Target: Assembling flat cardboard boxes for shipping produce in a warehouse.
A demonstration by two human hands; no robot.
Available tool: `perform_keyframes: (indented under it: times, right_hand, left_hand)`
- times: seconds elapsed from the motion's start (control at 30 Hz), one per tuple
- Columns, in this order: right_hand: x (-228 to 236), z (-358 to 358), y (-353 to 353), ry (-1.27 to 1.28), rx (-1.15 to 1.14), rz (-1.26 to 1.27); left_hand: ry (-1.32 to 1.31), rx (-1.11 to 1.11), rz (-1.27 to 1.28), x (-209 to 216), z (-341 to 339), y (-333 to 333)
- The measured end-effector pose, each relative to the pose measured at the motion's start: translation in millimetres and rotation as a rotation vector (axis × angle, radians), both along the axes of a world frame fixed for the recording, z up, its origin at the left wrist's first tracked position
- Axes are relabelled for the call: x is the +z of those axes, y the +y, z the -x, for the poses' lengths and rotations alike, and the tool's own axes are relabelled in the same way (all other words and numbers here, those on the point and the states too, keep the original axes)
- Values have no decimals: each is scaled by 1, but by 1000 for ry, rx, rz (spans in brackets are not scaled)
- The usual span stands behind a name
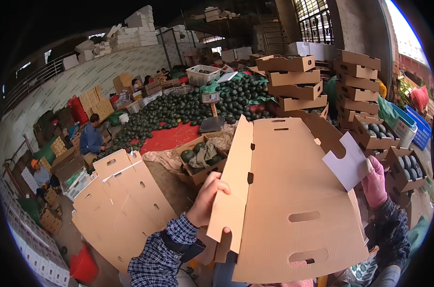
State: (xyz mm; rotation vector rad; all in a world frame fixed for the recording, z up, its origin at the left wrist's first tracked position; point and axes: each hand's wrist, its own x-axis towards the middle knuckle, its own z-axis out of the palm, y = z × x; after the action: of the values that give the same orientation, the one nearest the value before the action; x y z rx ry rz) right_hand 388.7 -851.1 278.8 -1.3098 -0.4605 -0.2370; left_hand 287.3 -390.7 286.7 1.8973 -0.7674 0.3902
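A large brown cardboard box blank (293, 182) lies in front of me, with slots and oval hand holes cut in it. Its left side panel (232, 191) is bent up along a crease. My left hand (208, 196), bare, is closed round that panel's outer edge, with a fingertip showing at a notch lower down. At the right, my right hand (373, 184) in a pink glove pinches a pale, whitish flap (347, 161) with a curved notch. This flap stands up at the blank's right side; how it joins the blank is partly hidden.
More flat cardboard blanks (126, 201) lean at the left. Beyond are a box of dark green round fruit (197, 158), a scale (212, 123) and a large fruit heap (178, 112). Stacked cartons (296, 86) stand at the right. A person in blue (91, 136) sits at the left.
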Motion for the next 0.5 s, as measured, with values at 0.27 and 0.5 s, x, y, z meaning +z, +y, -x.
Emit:
perform_keyframes:
  times: [0.27,0.5]
  right_hand:
    - [-7,116,-16,-304,157,960]
    - [-13,161,-9,-646,148,1052]
  left_hand:
    - [-4,314,-172,-37,82,-20]
    - [-57,-18,-564,-26,123,-14]
